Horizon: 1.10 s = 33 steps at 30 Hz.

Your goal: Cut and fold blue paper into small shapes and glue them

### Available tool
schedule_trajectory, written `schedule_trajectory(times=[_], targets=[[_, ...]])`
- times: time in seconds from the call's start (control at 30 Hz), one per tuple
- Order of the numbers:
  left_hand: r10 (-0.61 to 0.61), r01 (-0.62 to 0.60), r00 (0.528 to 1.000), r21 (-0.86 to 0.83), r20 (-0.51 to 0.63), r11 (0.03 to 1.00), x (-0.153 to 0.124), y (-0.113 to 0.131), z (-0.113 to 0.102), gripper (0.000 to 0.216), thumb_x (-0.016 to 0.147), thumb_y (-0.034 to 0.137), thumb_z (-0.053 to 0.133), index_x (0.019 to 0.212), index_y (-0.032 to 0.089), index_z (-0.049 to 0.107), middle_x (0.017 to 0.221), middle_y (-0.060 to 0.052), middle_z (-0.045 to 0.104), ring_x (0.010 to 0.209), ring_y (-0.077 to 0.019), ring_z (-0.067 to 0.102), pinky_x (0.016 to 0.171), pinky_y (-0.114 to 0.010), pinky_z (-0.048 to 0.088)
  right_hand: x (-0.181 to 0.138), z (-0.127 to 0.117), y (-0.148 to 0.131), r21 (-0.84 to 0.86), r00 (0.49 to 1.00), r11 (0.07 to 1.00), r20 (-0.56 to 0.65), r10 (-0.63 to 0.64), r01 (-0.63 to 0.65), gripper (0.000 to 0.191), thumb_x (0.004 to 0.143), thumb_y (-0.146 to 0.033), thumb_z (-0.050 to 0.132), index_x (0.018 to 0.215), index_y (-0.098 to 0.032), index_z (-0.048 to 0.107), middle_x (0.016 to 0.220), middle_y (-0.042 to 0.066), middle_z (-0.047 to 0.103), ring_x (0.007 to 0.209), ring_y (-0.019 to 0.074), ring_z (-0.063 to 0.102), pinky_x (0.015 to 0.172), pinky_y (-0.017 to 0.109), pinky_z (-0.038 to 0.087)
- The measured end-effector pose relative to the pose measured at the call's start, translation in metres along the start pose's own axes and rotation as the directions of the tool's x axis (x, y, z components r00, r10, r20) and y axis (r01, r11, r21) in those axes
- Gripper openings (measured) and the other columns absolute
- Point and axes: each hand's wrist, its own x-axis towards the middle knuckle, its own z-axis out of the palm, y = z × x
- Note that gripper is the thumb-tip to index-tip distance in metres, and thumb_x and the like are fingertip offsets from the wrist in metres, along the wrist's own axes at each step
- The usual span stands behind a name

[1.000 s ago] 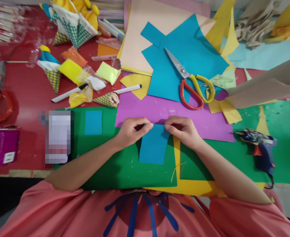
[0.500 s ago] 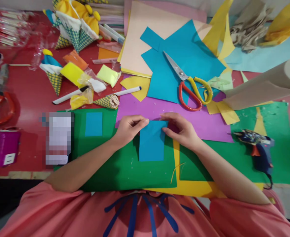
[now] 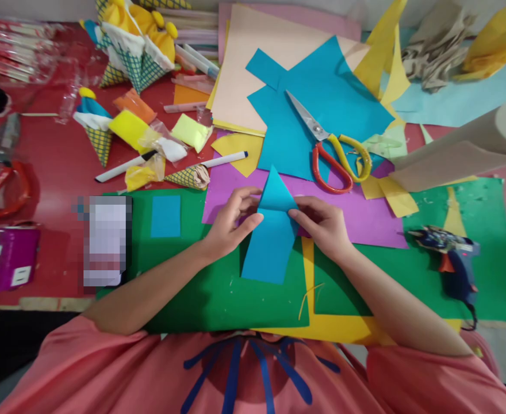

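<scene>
My left hand and my right hand both pinch a blue paper strip near its top. The upper end of the strip stands up as a pointed triangle between my fingers. Its lower part lies flat on a green sheet. Just beyond my hands lies a purple sheet. A small blue rectangle rests on the green sheet to the left.
Red-and-yellow scissors lie on blue paper behind my hands. A glue gun sits at the right. Markers, patterned paper cones, coloured paper scraps and a brown paper roll crowd the red table.
The top of the blue strip was flat and square-edged; now it is raised into a pointed triangle between my fingers. Both hands stayed on the strip and shifted slightly up.
</scene>
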Motion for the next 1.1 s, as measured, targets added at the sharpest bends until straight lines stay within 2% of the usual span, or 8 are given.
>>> schedule_trajectory(times=[0.13,0.27,0.5,0.57,0.67,0.87,0.97,1.1], targets=[[0.106,-0.096,0.992,0.148,-0.062,0.984,-0.001,0.002,0.002,0.036,0.088,0.033,0.059,0.12,0.024,0.045,0.11,-0.007,0.062,0.09,-0.0124,0.064,0.077,-0.024,0.052,0.001,-0.001,0.002,0.13,0.995,0.987,0.035,0.091,-0.095,0.029,0.08,-0.033,0.069,0.104,-0.019,0.062,0.07,-0.002,0.06,0.061,0.0098,0.054,0.054,0.022,0.043],[0.169,-0.193,0.98,0.321,0.101,0.927,0.002,0.014,-0.001,0.02,0.089,0.026,0.056,0.108,0.025,0.063,0.101,-0.004,0.067,0.09,-0.0131,0.062,0.08,-0.025,0.05,0.001,0.001,-0.004,0.153,0.984,0.981,0.149,0.094,-0.117,0.032,0.08,-0.033,0.069,0.107,-0.019,0.059,0.067,-0.004,0.057,0.055,0.0083,0.05,0.051,0.022,0.041],[0.08,-0.079,0.997,0.322,0.011,0.944,0.003,0.019,-0.002,0.024,0.088,0.026,0.056,0.108,0.023,0.069,0.092,-0.003,0.071,0.063,-0.0087,0.054,0.056,-0.021,0.043,0.018,-0.019,-0.01,-0.071,0.998,0.997,0.056,-0.019,0.023,0.03,0.095,-0.04,0.044,0.112,-0.02,0.058,0.077,0.002,0.063,0.069,0.0134,0.059,0.066,0.028,0.049],[0.017,-0.009,0.999,0.268,-0.028,0.963,0.003,0.021,-0.003,0.024,0.087,0.028,0.056,0.106,0.022,0.069,0.092,-0.003,0.07,0.059,-0.0076,0.05,0.05,-0.02,0.038,0.029,-0.033,-0.01,-0.306,0.993,0.946,-0.024,-0.116,0.103,0.024,0.093,-0.035,0.049,0.109,-0.021,0.06,0.094,0.006,0.066,0.083,0.0177,0.062,0.076,0.034,0.051],[-0.053,0.062,0.997,0.198,-0.051,0.978,0.006,0.022,-0.004,0.023,0.085,0.027,0.056,0.103,0.02,0.069,0.095,-0.003,0.07,0.054,-0.0061,0.046,0.046,-0.02,0.034,0.046,-0.052,-0.01,-0.682,0.979,0.722,-0.045,-0.201,0.117,0.03,0.086,-0.021,0.055,0.116,-0.019,0.059,0.116,0.012,0.061,0.113,0.0281,0.054,0.095,0.047,0.045],[-0.082,0.087,0.996,0.12,-0.041,0.989,0.009,0.013,-0.004,0.023,0.081,0.02,0.06,0.103,0.021,0.068,0.091,-0.001,0.07,0.045,-0.0035,0.035,0.041,-0.02,0.027,0.078,-0.064,-0.006,-0.908,0.998,0.413,-0.058,0.04,-0.069,0.06,0.074,-0.009,0.061,0.133,-0.011,0.047,0.117,0.02,0.056,0.111,0.0358,0.054,0.092,0.052,0.043],[-0.074,0.078,0.997,0.151,-0.033,0.985,0.011,0.011,-0.004,0.02,0.082,0.02,0.06,0.099,0.02,0.069,0.091,-0.001,0.071,0.05,-0.0051,0.043,0.044,-0.02,0.031,0.093,-0.067,0.005,-0.922,0.998,0.382,-0.052,0.045,-0.065,0.064,0.071,-0.019,0.069,0.131,-0.01,0.048,0.111,0.022,0.057,0.101,0.037,0.057,0.083,0.051,0.045],[-0.062,0.064,0.998,0.198,-0.019,0.978,0.013,0.014,-0.004,0.019,0.083,0.02,0.059,0.098,0.019,0.07,0.098,-0.003,0.072,0.076,-0.012,0.061,0.06,-0.022,0.044,0.103,-0.074,0.018,-0.869,0.999,0.493,0.018,-0.031,0.031,0.063,0.068,-0.028,0.074,0.127,-0.02,0.052,0.098,0.013,0.062,0.082,0.028,0.06,0.071,0.043,0.047]])
